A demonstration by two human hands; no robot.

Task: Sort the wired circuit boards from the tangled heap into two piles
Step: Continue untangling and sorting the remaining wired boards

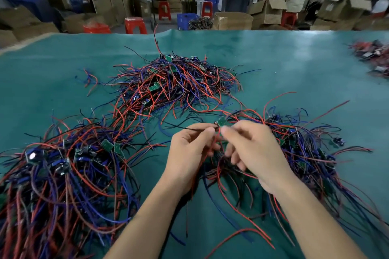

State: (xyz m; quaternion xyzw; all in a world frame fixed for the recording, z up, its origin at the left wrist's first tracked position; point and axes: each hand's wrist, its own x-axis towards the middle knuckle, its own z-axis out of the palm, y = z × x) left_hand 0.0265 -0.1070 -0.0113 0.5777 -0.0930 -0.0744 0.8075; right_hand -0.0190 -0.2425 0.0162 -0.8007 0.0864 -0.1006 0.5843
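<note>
A small green circuit board (221,121) with red, blue and black wires is held up between both hands over the table's near middle. My left hand (190,149) pinches its wires just left of the board. My right hand (250,145) pinches the wires right below the board. A big tangled heap (174,82) of wired boards lies behind them at the centre. One pile (63,166) spreads at the near left. Another pile (305,145) spreads at the right, partly under my right forearm.
The green table cover (284,69) runs to a far edge with boxes and red stools (135,25) beyond. A further bunch of parts (374,54) lies at the far right. People work at benches in the background.
</note>
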